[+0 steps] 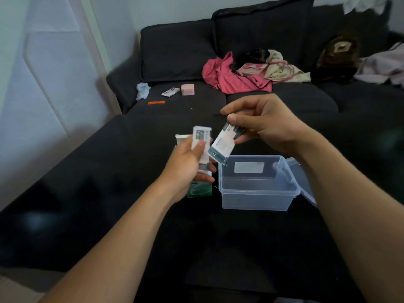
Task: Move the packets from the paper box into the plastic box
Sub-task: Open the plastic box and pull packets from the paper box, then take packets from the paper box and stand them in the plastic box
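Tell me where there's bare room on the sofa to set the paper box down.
Bare dark cushion lies left of the paper box and in front of the plastic box. It is crowded by the backrest: pink case, clothes, small packets.

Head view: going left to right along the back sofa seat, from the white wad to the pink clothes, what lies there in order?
White wad → orange strip → small flat packet → pink case → pink clothes.
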A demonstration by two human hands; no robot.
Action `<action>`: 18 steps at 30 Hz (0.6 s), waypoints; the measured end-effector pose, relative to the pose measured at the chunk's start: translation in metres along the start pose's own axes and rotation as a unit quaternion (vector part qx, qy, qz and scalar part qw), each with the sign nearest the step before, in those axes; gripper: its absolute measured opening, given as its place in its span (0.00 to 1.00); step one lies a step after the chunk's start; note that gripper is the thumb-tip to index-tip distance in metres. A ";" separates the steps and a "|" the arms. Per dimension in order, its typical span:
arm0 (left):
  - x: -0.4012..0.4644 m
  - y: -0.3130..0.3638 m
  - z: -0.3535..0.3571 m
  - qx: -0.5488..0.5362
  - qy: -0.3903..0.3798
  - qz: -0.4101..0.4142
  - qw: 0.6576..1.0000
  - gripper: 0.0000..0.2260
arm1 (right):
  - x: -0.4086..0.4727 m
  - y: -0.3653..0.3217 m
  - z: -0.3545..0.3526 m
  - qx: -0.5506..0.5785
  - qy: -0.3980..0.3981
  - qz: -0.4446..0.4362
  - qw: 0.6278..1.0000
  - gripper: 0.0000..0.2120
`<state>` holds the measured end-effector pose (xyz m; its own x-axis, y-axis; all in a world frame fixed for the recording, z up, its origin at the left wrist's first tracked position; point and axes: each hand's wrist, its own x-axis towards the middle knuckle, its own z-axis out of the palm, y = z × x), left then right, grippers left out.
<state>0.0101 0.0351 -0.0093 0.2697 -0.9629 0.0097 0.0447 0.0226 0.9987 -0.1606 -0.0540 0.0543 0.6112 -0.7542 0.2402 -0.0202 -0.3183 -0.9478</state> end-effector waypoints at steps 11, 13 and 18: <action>-0.006 0.008 0.028 -0.157 -0.106 -0.098 0.977 0.12 | 0.014 0.025 0.021 -0.254 0.032 -0.094 0.962 0.06; -0.005 0.007 0.030 -0.158 -0.104 -0.088 0.978 0.09 | 0.013 0.027 0.023 -0.202 0.046 -0.082 0.975 0.07; 0.001 -0.003 0.039 -0.019 -0.079 -0.009 0.997 0.11 | 0.012 0.025 0.034 -0.223 0.042 -0.033 0.973 0.19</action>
<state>-0.0269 0.0235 -0.0100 0.1132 -0.9936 0.0018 0.0864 0.0116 0.9962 -0.1266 -0.0519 0.0262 0.5558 -0.7623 0.3316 -0.3365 -0.5711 -0.7487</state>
